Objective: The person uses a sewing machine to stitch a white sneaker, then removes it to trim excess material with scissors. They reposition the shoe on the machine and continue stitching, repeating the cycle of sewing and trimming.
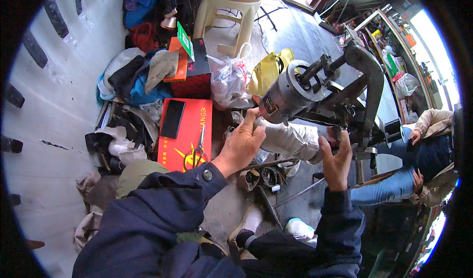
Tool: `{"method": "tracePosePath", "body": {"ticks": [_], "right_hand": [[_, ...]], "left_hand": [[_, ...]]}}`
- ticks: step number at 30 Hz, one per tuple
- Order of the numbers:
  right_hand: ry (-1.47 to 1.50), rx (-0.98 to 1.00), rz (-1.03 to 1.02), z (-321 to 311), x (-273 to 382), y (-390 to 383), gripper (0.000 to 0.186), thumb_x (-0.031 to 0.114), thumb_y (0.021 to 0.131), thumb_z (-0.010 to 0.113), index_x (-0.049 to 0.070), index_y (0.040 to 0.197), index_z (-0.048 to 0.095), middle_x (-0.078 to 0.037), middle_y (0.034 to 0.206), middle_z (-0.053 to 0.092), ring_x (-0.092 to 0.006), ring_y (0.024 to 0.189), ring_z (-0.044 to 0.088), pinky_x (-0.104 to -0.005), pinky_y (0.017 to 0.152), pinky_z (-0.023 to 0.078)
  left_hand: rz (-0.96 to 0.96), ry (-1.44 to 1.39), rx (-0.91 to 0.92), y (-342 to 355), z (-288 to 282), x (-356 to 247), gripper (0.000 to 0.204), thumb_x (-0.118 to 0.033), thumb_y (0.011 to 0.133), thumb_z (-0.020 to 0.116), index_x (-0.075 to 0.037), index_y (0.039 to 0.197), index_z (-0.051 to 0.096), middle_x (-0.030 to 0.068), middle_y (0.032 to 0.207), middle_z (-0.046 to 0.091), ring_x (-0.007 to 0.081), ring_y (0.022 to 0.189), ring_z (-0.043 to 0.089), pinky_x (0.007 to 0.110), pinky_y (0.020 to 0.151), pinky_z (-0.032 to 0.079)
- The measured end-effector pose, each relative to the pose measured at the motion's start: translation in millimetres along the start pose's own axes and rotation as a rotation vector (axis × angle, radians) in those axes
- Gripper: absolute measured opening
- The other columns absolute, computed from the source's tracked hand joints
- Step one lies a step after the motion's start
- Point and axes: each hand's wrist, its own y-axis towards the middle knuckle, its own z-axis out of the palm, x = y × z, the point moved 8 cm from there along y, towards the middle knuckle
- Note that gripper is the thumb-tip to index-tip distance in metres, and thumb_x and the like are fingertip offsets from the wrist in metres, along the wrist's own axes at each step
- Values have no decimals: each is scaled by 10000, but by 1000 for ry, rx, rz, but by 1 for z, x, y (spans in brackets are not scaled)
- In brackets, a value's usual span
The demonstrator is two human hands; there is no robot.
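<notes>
A hand-cranked shoe-stitching machine [293, 93], dark grey metal with a round drum, stands before me. Under its head lies a whitish cloth piece [288, 139], rounded and shoe-like; its exact kind is unclear. My left hand [242, 147] is closed at the piece's left end, just below the drum. At the other end my right hand [337, 162] has thumb and fingers bent around the edge, close beneath the machine's needle area. Something dark reddish shows between those fingertips, too small to name.
Left of my left hand, a red box [199, 118] bears a black phone [173, 119] and scissors [198, 150]. Bags, cloths and a beige stool [231, 2] stand beyond. At right a person in jeans [382, 189] sits near cluttered shelves [399, 66]. Shoes [250, 178] lie below.
</notes>
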Motion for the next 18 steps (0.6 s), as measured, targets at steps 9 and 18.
{"method": "tracePosePath", "body": {"ticks": [9,18], "right_hand": [[-781,97,-486,97,-55,36,295,178,898,652,76,1174,661,-169,1186,639,-342,1053,633,-442,871,521],[281,-210,14,53,-94,41,273,209,954,555,8,1077,693,-139,977,721,-281,903,696,-419,827,550]], "left_hand": [[-45,-29,6,1,1,4,384,-201,998,457,-118,1367,398,241,1114,610,380,995,633,434,928,482],[75,-30,-21,1,-1,-4,385,-189,996,467,-122,1370,400,239,1137,611,377,1052,633,424,957,473]]}}
